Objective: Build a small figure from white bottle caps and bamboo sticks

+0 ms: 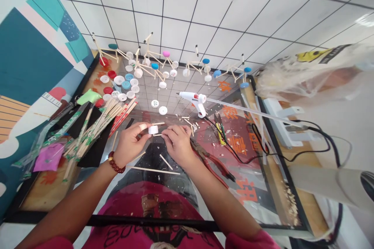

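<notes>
Nearest me, a few thin loose sticks (pixel 154 170) lie on the glass tabletop (pixel 117 206), below the working hands. Just beyond, the left hand (pixel 131 142) is closed to a pinch, thumb and fingers on a small white cap (pixel 153 130). The cap is up off the table, between the two hands. The right hand (pixel 178 144) has its fingertips drawn together on a thin stick (pixel 157 135), whose far end meets the cap (whether it is stuck there, I cannot tell). Red-handled pliers (pixel 209 155) rest beside the right forearm.

Over to the left, clear wrappers with green print hold bunches of chopsticks (pixel 90 132), some bare wood poking out. A pink packet (pixel 49 156) lies beside them, and a bright green packet (pixel 89 96) farther up.

Past the hands, a white glue gun (pixel 193 99) lies with a long translucent rod in its back. To its left are scattered red, white and blue bottle caps (pixel 119 80), several hollow side up, like tiny dishes. Along the tiled wall stand little stick frames (pixel 157 56) fitted with caps. At the right, a big clear plastic bag (pixel 309 74) with yellow and black print bulges (its contents are too blurred to name).
</notes>
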`<state>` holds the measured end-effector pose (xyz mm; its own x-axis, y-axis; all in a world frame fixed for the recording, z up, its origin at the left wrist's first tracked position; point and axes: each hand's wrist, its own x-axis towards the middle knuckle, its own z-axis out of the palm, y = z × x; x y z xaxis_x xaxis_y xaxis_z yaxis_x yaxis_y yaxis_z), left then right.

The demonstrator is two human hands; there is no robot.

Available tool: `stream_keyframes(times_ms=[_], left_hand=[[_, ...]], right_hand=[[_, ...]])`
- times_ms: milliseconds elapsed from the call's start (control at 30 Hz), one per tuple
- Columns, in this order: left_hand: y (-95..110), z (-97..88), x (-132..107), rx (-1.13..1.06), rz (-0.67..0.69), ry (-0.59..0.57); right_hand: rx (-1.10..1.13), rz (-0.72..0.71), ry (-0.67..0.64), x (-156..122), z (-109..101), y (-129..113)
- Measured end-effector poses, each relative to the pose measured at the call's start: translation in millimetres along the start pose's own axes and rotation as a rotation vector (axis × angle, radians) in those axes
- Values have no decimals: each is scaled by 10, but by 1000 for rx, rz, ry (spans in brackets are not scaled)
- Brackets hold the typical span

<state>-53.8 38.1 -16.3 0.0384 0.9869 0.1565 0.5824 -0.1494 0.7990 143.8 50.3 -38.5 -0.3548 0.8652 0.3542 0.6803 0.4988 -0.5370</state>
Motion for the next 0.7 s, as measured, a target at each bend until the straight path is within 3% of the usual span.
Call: stream_keyframes(times_ms=[700], left_hand=[[-20, 11, -6, 6, 24, 14]], right_hand=[[-9, 15, -21, 6, -12, -10]])
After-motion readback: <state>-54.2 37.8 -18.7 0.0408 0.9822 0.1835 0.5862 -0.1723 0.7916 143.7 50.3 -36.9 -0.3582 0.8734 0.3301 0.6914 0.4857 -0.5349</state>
